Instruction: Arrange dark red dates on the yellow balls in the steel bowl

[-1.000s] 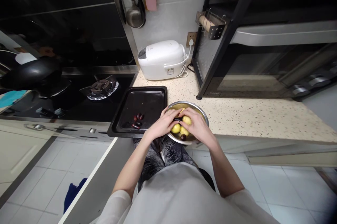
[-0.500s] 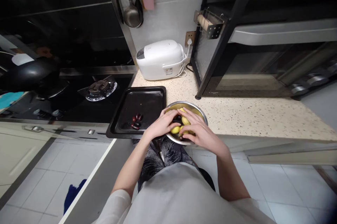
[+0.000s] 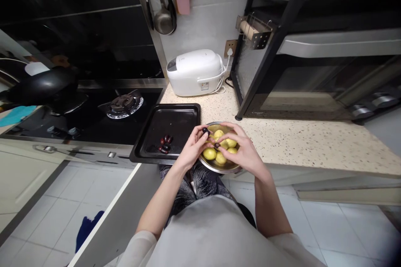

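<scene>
A metal bowl [image 3: 224, 170] holds several yellow, egg-shaped pieces [image 3: 209, 153], fruit or small potatoes; I cannot tell which. Over the bowl's left side, my left hand [image 3: 194, 145] pinches a dark, oval grape-like fruit [image 3: 206, 131] between thumb and fingers. My right hand [image 3: 242, 150] reaches over the bowl from the right, with another dark fruit [image 3: 216, 145] at its fingertips. To the left, a black baking tray [image 3: 175, 120] bears several dark red, oval fruits [image 3: 165, 145] in a small cluster near its front.
A white rice cooker [image 3: 197, 72] stands behind the tray, its cord plugged into the wall. On the right is an oven [image 3: 313, 87] in a black rack. The gas stove [image 3: 123, 104] and a black wok [image 3: 46, 87] are at left. An open drawer [image 3: 122, 212] juts out below.
Both hands have lifted from down among the bowl's contents, now with dark fruits at the fingertips. More of the yellow pieces show. The view has shifted slightly.
</scene>
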Available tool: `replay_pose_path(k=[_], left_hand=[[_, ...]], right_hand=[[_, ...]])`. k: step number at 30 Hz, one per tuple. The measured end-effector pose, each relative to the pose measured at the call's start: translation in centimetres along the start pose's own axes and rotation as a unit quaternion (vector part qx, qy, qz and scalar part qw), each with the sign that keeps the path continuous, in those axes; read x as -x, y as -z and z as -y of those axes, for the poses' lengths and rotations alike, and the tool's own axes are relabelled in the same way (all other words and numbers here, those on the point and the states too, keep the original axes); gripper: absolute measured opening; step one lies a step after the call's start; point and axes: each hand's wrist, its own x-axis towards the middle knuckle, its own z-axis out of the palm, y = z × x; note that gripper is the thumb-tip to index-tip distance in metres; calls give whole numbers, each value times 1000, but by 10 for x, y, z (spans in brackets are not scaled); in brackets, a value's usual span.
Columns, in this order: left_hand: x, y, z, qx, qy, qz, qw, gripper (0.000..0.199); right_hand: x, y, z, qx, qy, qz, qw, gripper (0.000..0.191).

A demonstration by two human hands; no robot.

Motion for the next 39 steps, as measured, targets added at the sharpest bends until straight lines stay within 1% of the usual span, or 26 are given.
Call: replay_pose_path(k=[2,3,5,7,8,10,11,13,14,15,16,17,18,20,21,22,24,25,27,30,32,33,35,37,38,39], left_hand=[[0,-6,2,108,48,-37,992,25],[0,-8,2,144,63,-53,986,20],[-1,-10,1,199,89,-78,973,11],[-2,-10,-2,238,120,-88,960,11],[-2,-8,-4,250,133,-87,955,14],[-1,2,-10,252,138,-86,954,16],[0,10,-13,237,122,-92,959,16],[5,34,-22,163,53,-132,976,16],[8,49,-26,96,2,-169,981,18],[12,66,-30,7,-48,-215,975,20],[16,83,-33,-104,-91,-262,955,23],[20,100,-36,-227,-125,-311,914,25],[24,115,-37,-350,-135,-346,860,27],[30,138,-36,-542,-89,-365,751,29],[31,144,-33,-597,-59,-358,715,29],[33,149,-30,-631,-33,-348,693,29],[34,151,-24,-655,-7,-329,680,28],[35,150,-21,-657,-4,-325,680,29],[36,148,-18,-676,4,-318,665,31],[40,147,-17,-728,23,-313,609,38],[43,148,-17,-757,34,-310,574,42],[44,149,-17,-763,35,-310,567,44],[45,149,-18,-762,32,-314,565,46],[45,147,-21,-747,18,-334,575,47],[45,144,-23,-731,3,-344,589,48],[45,138,-25,-708,-22,-350,613,49]], right_hand=[[-8,-10,8,0,7,-52,999,13],[-12,-16,11,7,17,-61,998,13],[-17,-28,17,28,44,-45,998,10],[-19,-34,20,45,65,-13,997,8],[-20,-33,19,47,69,-6,996,9],[-17,-26,13,46,54,-27,997,12],[-14,-20,7,46,34,-53,997,15],[-5,-5,-9,74,-25,-118,990,19],[1,3,-20,101,-52,-145,983,23],[8,9,-30,132,-77,-156,976,29],[16,13,-41,152,-100,-151,972,36],[23,16,-51,158,-122,-145,969,43],[29,17,-59,155,-143,-140,967,47],[40,15,-72,136,-196,-130,962,56],[43,13,-76,121,-224,-121,959,58],[44,11,-78,102,-251,-110,956,59],[44,9,-80,59,-295,-76,951,58],[43,9,-80,37,-312,-56,948,56],[41,11,-78,-10,-346,-15,938,53],[40,13,-75,-81,-393,23,916,47],[41,12,-74,-116,-407,13,906,41],[41,10,-73,-125,-409,1,904,39],[42,7,-74,-132,-409,-22,903,35],[41,5,-76,-128,-407,-32,904,33],[40,5,-76,-121,-405,-32,906,32],[37,5,-77,-109,-401,-31,909,32]])
